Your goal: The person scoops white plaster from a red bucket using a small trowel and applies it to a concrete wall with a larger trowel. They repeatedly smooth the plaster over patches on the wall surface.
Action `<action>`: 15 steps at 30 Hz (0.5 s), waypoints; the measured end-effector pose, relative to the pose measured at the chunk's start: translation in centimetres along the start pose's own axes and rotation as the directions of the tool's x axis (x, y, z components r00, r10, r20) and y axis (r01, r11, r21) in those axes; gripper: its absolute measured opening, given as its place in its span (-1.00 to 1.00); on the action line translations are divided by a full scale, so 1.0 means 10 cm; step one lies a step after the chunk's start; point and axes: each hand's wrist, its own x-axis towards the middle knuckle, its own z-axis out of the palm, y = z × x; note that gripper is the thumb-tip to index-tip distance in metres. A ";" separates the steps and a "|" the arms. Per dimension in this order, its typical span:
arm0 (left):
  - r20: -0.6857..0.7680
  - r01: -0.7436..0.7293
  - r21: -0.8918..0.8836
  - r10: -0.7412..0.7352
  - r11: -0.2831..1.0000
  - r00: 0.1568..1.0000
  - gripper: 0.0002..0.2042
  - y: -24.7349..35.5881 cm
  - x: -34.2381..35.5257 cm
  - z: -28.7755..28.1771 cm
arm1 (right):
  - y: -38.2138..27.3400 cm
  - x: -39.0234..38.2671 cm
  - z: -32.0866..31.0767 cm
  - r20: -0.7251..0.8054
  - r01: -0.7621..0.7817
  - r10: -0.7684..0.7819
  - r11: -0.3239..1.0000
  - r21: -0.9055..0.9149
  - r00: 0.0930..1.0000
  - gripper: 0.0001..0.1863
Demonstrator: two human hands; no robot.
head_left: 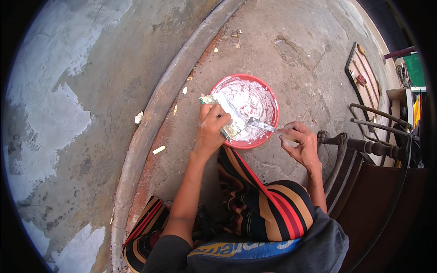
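My left hand point(212, 127) grips a wide, flat scraper point(234, 123), green-stained and smeared with white, held tilted over a round red plastic basin point(275, 102). White paste point(248, 95) coats much of the basin's inside. My right hand point(300, 143) holds a narrow putty knife point(260, 124) by its handle. The knife's metal blade, streaked with white, reaches over the basin close to the scraper's lower part. The basin sits on rough concrete, just beyond my striped-clad legs point(282, 204).
A curved concrete edge point(150, 109) runs along my left, beside a patchy wall or slab point(63, 136). Small debris point(159, 149) lies near it. At the right are a dark bench or chair point(364, 191) with metal bars and a board point(364, 77) with battens.
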 end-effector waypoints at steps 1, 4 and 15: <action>0.007 -0.035 0.055 0.035 0.998 0.999 -0.80 0.01 -0.01 0.00 | -0.05 0.01 -0.04 0.007 0.005 -0.005 1.000 -0.031 1.000 -0.68; -0.020 -0.067 0.123 0.070 0.990 0.997 -0.80 0.04 -0.01 0.02 | -0.15 0.00 -0.11 0.017 0.004 -0.002 0.995 -0.104 1.000 -0.69; -0.079 -0.072 0.121 0.082 0.990 0.994 -0.84 0.06 -0.02 0.07 | -0.13 -0.02 -0.05 -0.004 -0.012 0.012 0.996 -0.091 1.000 -0.67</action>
